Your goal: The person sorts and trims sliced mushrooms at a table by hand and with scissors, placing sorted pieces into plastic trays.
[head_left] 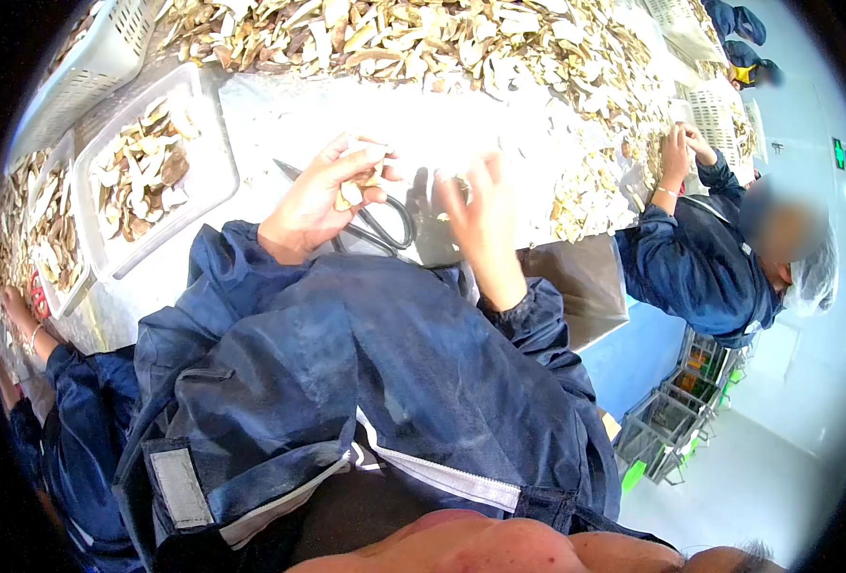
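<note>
My left hand (323, 196) is closed around pale, brown-edged pieces of sliced mushroom (351, 191), held above the bright white tabletop (366, 105). Black-handled scissors (399, 229) lie on the table beneath that hand, their pointed tip showing on its far side. To the right, my right hand (485, 220) is raised over the table edge with its thumb and fingers apart. A small pale bit shows by its fingertips, but glare hides whether it touches them. A large heap of sliced mushrooms (394, 38) spreads across the back of the table.
A clear plastic tub (218, 172) with mushroom slices stands at left, beside another filled tray (57, 224) and a white basket (94, 81). A co-worker (705, 239) works at right near more baskets (709, 110). Another person's sleeve (89, 411) is close at left. Metal-framed stools (666, 420) stand lower right.
</note>
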Demonstrator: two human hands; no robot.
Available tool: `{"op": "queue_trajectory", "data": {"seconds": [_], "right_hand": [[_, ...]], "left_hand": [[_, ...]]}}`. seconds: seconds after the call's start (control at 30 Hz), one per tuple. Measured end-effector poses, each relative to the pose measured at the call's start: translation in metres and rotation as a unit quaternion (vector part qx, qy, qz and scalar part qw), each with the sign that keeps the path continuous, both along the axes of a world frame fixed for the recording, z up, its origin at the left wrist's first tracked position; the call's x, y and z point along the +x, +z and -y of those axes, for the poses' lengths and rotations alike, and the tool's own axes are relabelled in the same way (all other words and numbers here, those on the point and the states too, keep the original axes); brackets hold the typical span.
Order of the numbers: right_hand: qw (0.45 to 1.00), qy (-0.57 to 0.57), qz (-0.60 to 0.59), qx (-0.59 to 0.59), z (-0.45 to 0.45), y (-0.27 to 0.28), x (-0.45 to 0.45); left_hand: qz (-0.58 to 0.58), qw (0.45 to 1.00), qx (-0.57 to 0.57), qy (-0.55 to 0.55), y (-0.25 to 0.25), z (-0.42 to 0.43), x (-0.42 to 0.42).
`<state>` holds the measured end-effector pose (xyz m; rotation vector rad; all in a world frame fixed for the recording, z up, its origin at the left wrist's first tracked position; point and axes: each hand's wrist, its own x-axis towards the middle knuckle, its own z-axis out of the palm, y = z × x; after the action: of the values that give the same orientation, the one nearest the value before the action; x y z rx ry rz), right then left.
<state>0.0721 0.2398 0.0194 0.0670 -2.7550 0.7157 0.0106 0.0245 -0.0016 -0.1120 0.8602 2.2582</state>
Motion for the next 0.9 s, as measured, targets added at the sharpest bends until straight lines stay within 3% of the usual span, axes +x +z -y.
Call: {"op": "queue_trajectory", "data": {"seconds": [0.13,0.3,0.47,0.67,0.77,0.87,0.9], "right_hand": [[0.992,0.042,-0.032,0.113,0.006,-0.019,0.014],[0.977,-0.069,-0.051,0.195,-0.066,-0.041,-0.019],[0.996,-0.046,-0.075,0.024,-0.087,-0.015,-0.066],[0.981,-0.080,-0.042,0.174,-0.081,-0.028,-0.121],[0.990,-0.048,-0.013,0.133,-0.072,-0.020,-0.108],[0.979,-0.094,0.163,-0.073,-0.043,0.022,-0.083],[0.942,-0.004,0.194,-0.273,-0.036,0.018,-0.069]], "left_hand": [[0.002,0.999,0.032,0.005,0.000,-0.001,0.002],[0.038,0.997,0.064,0.022,-0.006,0.001,0.002],[0.043,0.998,0.038,0.018,-0.009,-0.002,0.003],[0.038,0.999,0.019,0.014,-0.003,-0.003,0.004],[0.042,0.999,0.030,0.016,-0.006,0.001,0.003],[0.055,0.997,0.059,0.003,-0.003,-0.008,-0.003],[0.064,0.994,0.084,-0.012,-0.002,-0.016,-0.006]]}}
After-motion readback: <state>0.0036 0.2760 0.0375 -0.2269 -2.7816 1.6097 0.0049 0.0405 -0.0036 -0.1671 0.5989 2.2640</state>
